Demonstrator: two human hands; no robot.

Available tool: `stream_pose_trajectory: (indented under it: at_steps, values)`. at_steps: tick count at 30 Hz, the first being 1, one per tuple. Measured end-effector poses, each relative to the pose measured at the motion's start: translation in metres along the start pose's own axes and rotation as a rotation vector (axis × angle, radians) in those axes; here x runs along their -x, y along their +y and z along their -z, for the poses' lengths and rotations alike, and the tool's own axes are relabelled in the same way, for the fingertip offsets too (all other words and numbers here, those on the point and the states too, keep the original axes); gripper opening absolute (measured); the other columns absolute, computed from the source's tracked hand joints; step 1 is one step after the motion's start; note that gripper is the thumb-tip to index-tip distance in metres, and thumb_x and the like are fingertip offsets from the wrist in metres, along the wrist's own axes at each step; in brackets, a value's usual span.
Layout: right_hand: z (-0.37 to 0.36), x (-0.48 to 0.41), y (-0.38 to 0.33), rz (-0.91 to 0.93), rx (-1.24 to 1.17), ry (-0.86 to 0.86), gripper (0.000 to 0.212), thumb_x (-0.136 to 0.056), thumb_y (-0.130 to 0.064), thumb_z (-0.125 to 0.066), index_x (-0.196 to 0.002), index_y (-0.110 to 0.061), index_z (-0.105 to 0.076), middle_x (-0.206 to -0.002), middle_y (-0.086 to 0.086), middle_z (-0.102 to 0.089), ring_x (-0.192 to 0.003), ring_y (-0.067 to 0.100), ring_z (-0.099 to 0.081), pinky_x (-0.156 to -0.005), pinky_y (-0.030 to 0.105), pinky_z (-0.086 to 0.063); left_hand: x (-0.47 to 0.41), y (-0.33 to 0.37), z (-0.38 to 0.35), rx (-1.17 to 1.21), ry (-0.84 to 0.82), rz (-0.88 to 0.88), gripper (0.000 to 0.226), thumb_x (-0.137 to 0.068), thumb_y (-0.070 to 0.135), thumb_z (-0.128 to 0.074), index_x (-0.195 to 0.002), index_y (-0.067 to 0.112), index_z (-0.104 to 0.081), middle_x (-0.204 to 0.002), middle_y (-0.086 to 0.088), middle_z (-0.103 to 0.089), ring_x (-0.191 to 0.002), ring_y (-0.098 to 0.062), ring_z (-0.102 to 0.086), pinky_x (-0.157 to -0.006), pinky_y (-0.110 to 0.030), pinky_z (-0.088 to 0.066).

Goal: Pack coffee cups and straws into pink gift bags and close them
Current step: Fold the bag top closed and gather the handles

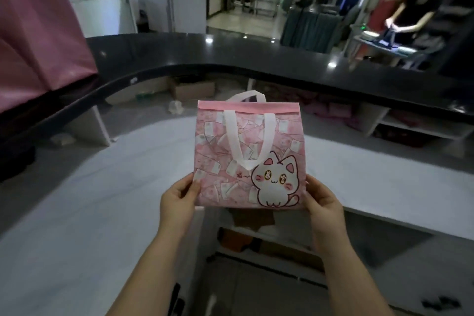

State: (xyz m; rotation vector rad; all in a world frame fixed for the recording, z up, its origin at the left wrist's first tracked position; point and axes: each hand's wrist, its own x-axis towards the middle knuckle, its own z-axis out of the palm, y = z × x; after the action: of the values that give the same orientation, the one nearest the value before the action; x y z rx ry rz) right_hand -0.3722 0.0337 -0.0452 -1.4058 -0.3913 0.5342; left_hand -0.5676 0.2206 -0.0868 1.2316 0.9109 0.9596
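**Pink gift bag [248, 156] held at both lower corners**

The bag is upright in the air, over a gap in the grey bench [89, 200], with its cat print facing the camera. The left grip [179, 197] pinches the lower left corner, thumb on the front. The right grip [322, 202] clasps the lower right edge. One white handle [232, 136] hangs down the front; the other rises behind the flat pink top band.

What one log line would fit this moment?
pink gift bag: held up, top folded over | left hand: grips lower-left corner | right hand: grips lower-right corner | contents: hidden
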Motion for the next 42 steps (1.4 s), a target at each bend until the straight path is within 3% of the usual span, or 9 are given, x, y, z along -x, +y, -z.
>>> stream_pose_trajectory:
  at_steps: [4,8,13,17,26,30,34,38,42]
  values:
    - [0.083,-0.027,-0.021,0.09,-0.048,0.145,0.028,-0.092,-0.005,-0.059,-0.112,-0.021,-0.069,-0.107,0.0,-0.073,-0.103,0.018,-0.069,-0.081,0.037,-0.059,0.0,0.018,-0.106,0.044,-0.147,-0.026,0.025,-0.091,0.024,-0.065,-0.115,0.026,-0.069,-0.099,0.018,-0.073,-0.093,-0.003,-0.069,-0.07,-0.019,-0.057]
    - [0.183,-0.056,-0.053,0.207,-0.071,0.305,0.028,-0.095,-0.003,-0.055,-0.115,-0.018,-0.067,-0.109,0.003,-0.073,-0.106,0.023,-0.067,-0.089,0.043,-0.056,0.011,0.034,-0.23,0.085,-0.311,-0.036,0.022,-0.09,0.025,-0.066,-0.111,0.026,-0.07,-0.097,0.014,-0.074,-0.093,-0.009,-0.07,-0.074,-0.023,-0.058]
    - [0.311,-0.074,-0.087,0.341,-0.071,0.485,0.027,-0.094,0.0,-0.056,-0.112,-0.016,-0.068,-0.108,0.006,-0.073,-0.105,0.025,-0.068,-0.087,0.04,-0.057,0.044,0.031,-0.381,0.17,-0.479,-0.017,0.023,-0.089,0.023,-0.067,-0.112,0.022,-0.071,-0.103,0.005,-0.075,-0.096,-0.013,-0.071,-0.079,-0.026,-0.059]
    - [0.397,-0.072,-0.108,0.422,-0.092,0.58,0.031,-0.093,0.0,-0.057,-0.102,-0.025,-0.073,-0.105,0.003,-0.074,-0.1,0.019,-0.07,-0.078,0.026,-0.057,0.073,0.025,-0.483,0.169,-0.59,0.025,0.021,-0.089,0.022,-0.068,-0.11,0.024,-0.071,-0.104,0.002,-0.075,-0.099,-0.017,-0.07,-0.086,-0.032,-0.057]
    - [0.555,-0.075,-0.14,0.503,-0.052,0.886,0.033,-0.094,-0.004,-0.059,-0.104,-0.032,-0.073,-0.108,-0.003,-0.073,-0.103,0.014,-0.068,-0.082,0.027,-0.057,0.135,0.033,-0.67,0.138,-0.928,-0.021,0.021,-0.09,0.02,-0.067,-0.092,0.039,-0.075,-0.099,0.01,-0.075,-0.092,-0.007,-0.071,-0.07,-0.013,-0.054]
    - [0.613,-0.083,-0.159,0.547,-0.023,0.938,0.036,-0.093,-0.003,-0.058,-0.103,-0.034,-0.073,-0.108,-0.002,-0.073,-0.103,0.015,-0.068,-0.079,0.023,-0.056,0.155,0.038,-0.749,0.176,-1.004,-0.035,0.021,-0.09,0.017,-0.066,-0.098,0.035,-0.074,-0.097,0.009,-0.075,-0.091,-0.008,-0.071,-0.07,-0.013,-0.054]
    - [0.665,-0.109,-0.18,0.593,-0.01,0.977,0.035,-0.093,-0.002,-0.058,-0.102,-0.032,-0.073,-0.108,0.0,-0.073,-0.103,0.017,-0.068,-0.08,0.024,-0.056,0.163,0.034,-0.828,0.22,-1.052,-0.004,0.023,-0.09,0.017,-0.066,-0.112,0.023,-0.071,-0.101,0.003,-0.075,-0.094,-0.014,-0.071,-0.077,-0.027,-0.057]
    - [0.714,-0.149,-0.201,0.602,0.019,1.011,0.032,-0.093,0.0,-0.057,-0.105,-0.027,-0.07,-0.107,0.0,-0.074,-0.103,0.019,-0.068,-0.08,0.027,-0.057,0.159,0.03,-0.912,0.281,-1.07,0.017,0.024,-0.09,0.014,-0.067,-0.112,0.023,-0.07,-0.098,0.007,-0.075,-0.088,-0.006,-0.071,-0.064,-0.014,-0.054]
    - [0.764,-0.197,-0.236,0.596,0.053,1.005,0.03,-0.093,-0.001,-0.058,-0.108,-0.025,-0.069,-0.107,-0.002,-0.074,-0.103,0.017,-0.068,-0.08,0.026,-0.057,0.146,0.039,-0.997,0.301,-1.107,-0.008,0.021,-0.09,0.015,-0.067,-0.109,0.022,-0.072,-0.095,0.011,-0.075,-0.088,-0.003,-0.07,-0.066,-0.014,-0.055]
